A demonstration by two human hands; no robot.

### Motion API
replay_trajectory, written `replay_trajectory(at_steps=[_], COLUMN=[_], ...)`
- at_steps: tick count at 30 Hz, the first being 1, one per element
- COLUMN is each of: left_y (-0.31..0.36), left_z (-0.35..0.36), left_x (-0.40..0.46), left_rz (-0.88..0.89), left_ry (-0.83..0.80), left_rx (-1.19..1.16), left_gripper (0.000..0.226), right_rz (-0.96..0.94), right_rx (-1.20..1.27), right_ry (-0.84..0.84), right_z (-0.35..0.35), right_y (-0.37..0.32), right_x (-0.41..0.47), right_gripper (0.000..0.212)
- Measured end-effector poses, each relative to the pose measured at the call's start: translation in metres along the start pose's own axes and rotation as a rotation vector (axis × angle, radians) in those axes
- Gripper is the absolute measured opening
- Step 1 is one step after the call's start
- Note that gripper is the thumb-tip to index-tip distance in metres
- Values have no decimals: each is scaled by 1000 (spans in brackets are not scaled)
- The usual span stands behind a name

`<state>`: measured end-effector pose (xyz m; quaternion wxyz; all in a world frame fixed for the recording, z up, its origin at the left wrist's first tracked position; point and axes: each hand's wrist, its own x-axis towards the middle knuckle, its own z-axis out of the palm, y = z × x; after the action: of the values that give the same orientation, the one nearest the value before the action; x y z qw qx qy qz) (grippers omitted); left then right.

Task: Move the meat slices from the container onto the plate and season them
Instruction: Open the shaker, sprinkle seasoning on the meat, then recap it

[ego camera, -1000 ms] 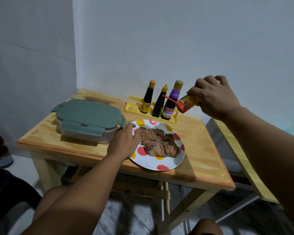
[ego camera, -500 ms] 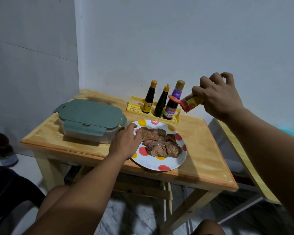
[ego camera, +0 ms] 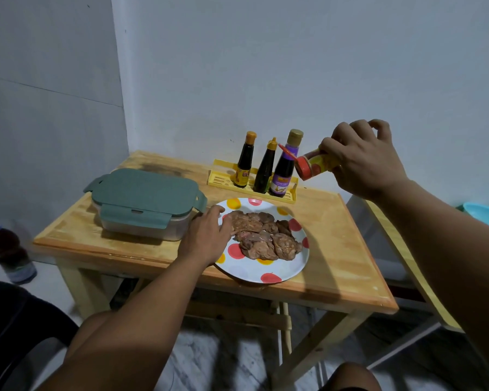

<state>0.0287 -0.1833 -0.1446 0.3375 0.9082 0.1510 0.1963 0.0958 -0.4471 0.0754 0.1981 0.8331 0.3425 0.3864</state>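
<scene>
Above the table [ego camera: 336, 249], right hand [ego camera: 362, 159] gripping tilted seasoning shaker [ego camera: 312, 167], left hand [ego camera: 206, 238] flat on plate [ego camera: 266, 270] rim, touching meat slices [ego camera: 266, 235]

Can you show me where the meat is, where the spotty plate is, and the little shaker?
meat slices [ego camera: 263, 235], head view, middle of the pile.
spotty plate [ego camera: 266, 270], head view, bare white near rim.
seasoning shaker [ego camera: 312, 166], head view, its yellow body, held tilted in the right hand [ego camera: 362, 156].

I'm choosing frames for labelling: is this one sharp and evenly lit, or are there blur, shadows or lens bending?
Head view: dim, soft light; meat and shaker fairly sharp; the floor bottle at the left edge is smeared; a broad shadow falls on the table right of the plate; wide-angle stretch enlarges the forearms.
</scene>
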Motion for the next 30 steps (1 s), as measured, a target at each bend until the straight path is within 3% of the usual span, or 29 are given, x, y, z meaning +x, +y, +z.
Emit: replay_trajectory(at_steps=[13, 19, 27, 30], left_y=[4, 5, 22, 39], left_z=[-4, -7, -10, -11], left_x=[-3, -6, -6, -1], left_rz=[-12, 18, 174, 228], left_ry=[-12, -34, -30, -4], left_rx=[12, 28, 238, 197], left_gripper=[46, 46, 46, 43], right_rz=[50, 82, 250, 365], right_rx=[103, 136, 378, 578], right_ry=[-18, -112, -138, -135], right_z=[12, 23, 43, 49], right_y=[4, 1, -1, -6], right_x=[-4, -13, -19, -17], right_gripper=[42, 47, 51, 54])
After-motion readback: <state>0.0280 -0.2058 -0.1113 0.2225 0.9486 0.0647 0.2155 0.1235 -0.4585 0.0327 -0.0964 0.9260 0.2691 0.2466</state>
